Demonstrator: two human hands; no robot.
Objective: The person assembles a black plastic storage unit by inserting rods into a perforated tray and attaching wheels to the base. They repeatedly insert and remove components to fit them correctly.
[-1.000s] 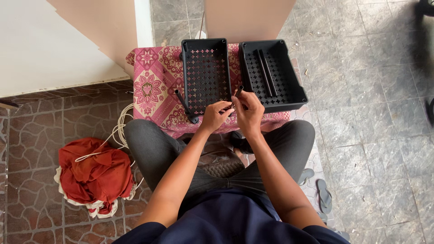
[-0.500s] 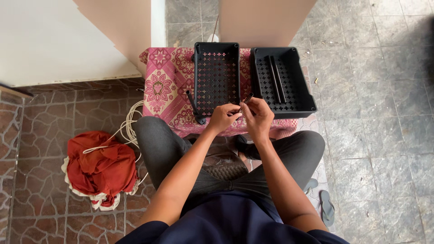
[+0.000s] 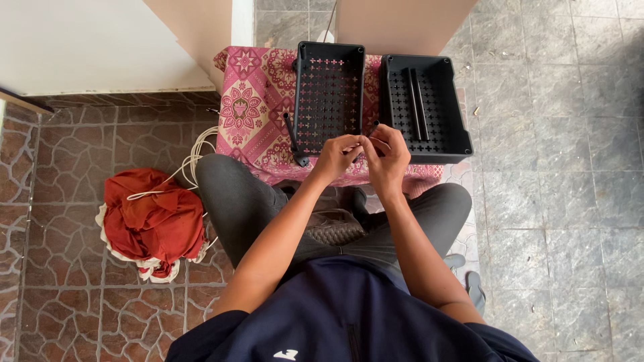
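My left hand [image 3: 337,155] and my right hand [image 3: 388,151] meet at the near right corner of a black perforated plastic tray [image 3: 328,94], fingers pinched on a thin black rod [image 3: 371,127] that stands at that corner. Another black rod [image 3: 293,139] leans at the tray's near left corner. A second black perforated tray [image 3: 439,137] lies just to the right, with two loose black rods [image 3: 416,102] inside. Both trays rest on a pink patterned cloth [image 3: 251,107]. I sit with my knees spread below the trays.
A bundle of red cloth [image 3: 155,218] lies on the stone floor at my left, with a coil of white cord [image 3: 193,161] beside it. A pale wall panel [image 3: 87,43] and a beige board [image 3: 402,20] stand beyond the cloth. Sandals [image 3: 469,281] lie at the right.
The view has shifted slightly, so trays and hands sit further right in the frame. My hands stay together at the left tray's near right corner, fingers working the small rod.
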